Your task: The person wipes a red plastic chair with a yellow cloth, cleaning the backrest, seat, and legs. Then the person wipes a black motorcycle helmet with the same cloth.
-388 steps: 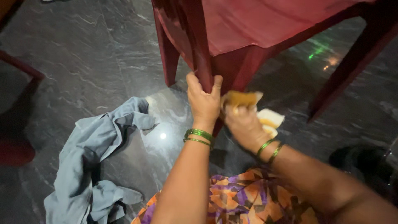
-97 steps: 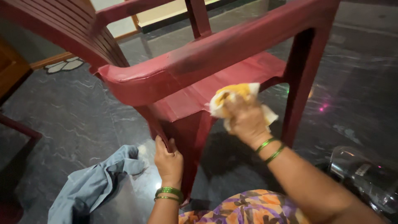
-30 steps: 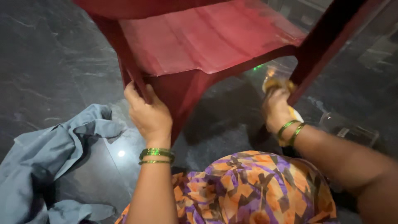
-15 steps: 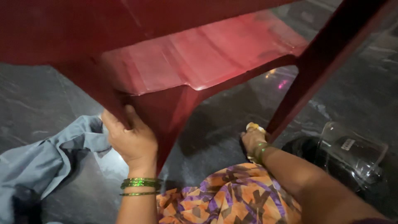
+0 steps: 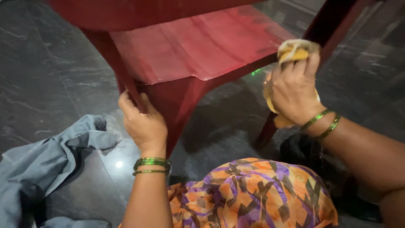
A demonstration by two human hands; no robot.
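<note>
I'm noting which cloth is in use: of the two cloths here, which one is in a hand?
The yellow cloth, bunched in the right hand against the red chair's leg. The grey-blue cloth lies loose on the floor, untouched.

No packages, labels, signs or screens appear in this view. Nothing printed or boxed shows anywhere in the frame.

Dim indoor light with warm tones. A small white glare spot sits on the glossy dark floor [image 5: 50,84], just left of the left hand [image 5: 143,126]. The red chair [image 5: 198,50] casts a deep shadow between both hands. Focus is fair; the corners look soft.
</note>
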